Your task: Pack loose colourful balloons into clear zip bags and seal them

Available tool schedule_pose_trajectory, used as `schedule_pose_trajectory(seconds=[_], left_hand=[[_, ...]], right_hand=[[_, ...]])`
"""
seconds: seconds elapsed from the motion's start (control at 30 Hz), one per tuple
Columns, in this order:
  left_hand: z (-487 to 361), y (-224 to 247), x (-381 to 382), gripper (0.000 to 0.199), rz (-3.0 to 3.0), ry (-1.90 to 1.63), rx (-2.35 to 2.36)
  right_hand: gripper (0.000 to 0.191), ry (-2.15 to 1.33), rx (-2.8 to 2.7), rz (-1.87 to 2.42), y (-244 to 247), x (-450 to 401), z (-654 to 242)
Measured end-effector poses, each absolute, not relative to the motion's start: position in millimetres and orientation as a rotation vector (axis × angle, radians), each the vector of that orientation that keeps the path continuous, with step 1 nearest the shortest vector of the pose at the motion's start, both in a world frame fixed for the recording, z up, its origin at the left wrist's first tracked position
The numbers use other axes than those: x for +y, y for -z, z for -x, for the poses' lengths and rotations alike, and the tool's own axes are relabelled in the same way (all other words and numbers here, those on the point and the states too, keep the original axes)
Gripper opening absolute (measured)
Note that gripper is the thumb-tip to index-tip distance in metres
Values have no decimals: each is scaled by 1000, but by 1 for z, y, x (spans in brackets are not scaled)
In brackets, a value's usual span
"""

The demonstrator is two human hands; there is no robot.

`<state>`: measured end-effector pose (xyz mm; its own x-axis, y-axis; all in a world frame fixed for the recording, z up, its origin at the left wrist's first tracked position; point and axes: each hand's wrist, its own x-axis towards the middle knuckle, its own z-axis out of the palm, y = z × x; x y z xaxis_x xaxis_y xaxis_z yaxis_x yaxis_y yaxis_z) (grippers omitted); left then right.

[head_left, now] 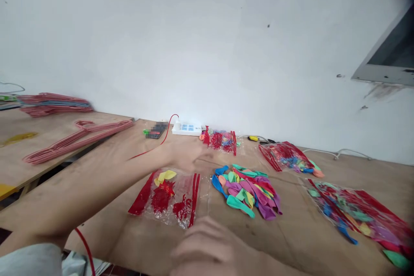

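My left hand (186, 155), smeared by motion, reaches across the table above a clear bag with red print (158, 198). A yellow balloon (165, 177) shows at that bag's upper end. Its blurred fingertips come close to a filled balloon bag (221, 141) farther back; whether they touch it I cannot tell. My right hand (205, 246) is low in the middle, its fingers curled in, just below the bag's red-striped edge. Anything inside it is hidden. Between and beyond my hands lies a loose pile of coloured balloons (247, 189).
More filled balloon bags lie at right, one farther back (289, 157) and one nearer (362, 211). A white power strip (186, 128) with a red cord stands by the wall, beside a dark pixelated item (157, 130). Pink hangers (77, 140) lie on the left table.
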<state>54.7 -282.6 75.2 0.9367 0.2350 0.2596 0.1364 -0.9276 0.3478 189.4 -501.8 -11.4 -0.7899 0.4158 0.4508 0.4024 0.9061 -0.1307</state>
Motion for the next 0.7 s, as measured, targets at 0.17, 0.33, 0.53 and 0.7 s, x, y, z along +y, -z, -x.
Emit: schedule_pose_trajectory(seconds=[0.17,0.33,0.53,0.7], left_hand=[[2,-1,-302,106,-2602,-242,269],[6,37,-306,123,-2650,-150,399],[-15,44,-292,114,-2707,-67,499],[-35,36,-281,109,-2735,34,561]], right_hand=[[36,5,-2318,1002,20,-502,-279],[32,140,-2180,1216,42,-483,-332],[31,118,-2258,1325,49,-477,-340],[33,134,-2333,1427,51,-473,-352]])
